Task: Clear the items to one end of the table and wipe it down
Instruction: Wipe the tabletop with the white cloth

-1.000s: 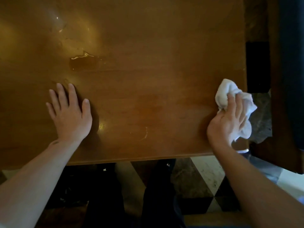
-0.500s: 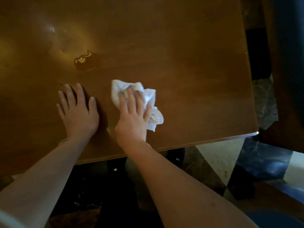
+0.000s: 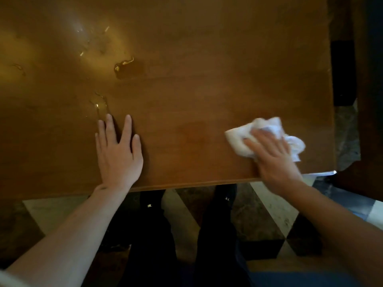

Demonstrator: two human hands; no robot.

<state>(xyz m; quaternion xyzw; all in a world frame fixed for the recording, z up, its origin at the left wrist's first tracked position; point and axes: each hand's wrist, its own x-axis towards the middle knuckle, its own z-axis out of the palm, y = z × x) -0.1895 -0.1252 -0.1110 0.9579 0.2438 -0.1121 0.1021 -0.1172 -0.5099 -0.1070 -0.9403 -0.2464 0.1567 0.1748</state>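
The right hand [image 3: 273, 158] lies on top of a white cloth [image 3: 267, 137] and presses it flat on the table [image 3: 207, 59], near the right end and close to the front edge. The fingers [image 3: 257, 139] are spread over the cloth, not curled round it; they cover its near part, and the rest shows crumpled past the fingertips and to the right. This hand and the cloth are blurred, so the exact fold of the cloth cannot be told. The left hand [image 3: 118, 154] holds nothing: it lies open, palm down, flat on the wood, with the fingers a little apart, near the front edge and well apart from the cloth. Just beyond its fingertips there is a small wet patch [image 3: 99, 102] that shines, and it almost touches the tip of one finger. Farther in, a darker puddle [image 3: 126, 68] sits on the wood with a bright edge. More small drops [image 3: 83, 38] and smears glint in the far left part of the top. No container is in view, and nothing stands on the visible part of the table except the hands and the cloth. Below the front edge, dark trouser legs [image 3: 149, 235] and a tiled floor [image 3: 269, 204] of light and dark pieces are seen.
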